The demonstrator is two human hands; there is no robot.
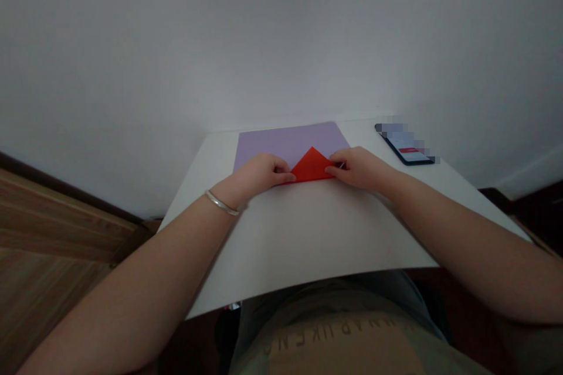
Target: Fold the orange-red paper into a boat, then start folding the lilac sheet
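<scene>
A red sheet of paper (311,166), folded to a triangle with its point facing away from me, is between my two hands. My left hand (265,173) pinches its left corner between thumb and fingers. At the opposite corner, the thumb and fingers of my right hand (358,167) are closed on the paper. The long folded edge runs nearest to me. Beneath and behind the paper lies a flat purple sheet (285,139), partly covered by my hands.
The white table (299,234) stands against a pale wall (281,41). A phone (407,146) with a lit screen lies on its right side. Wooden furniture (53,246) is at the lower left. My lap is just below the table's front edge.
</scene>
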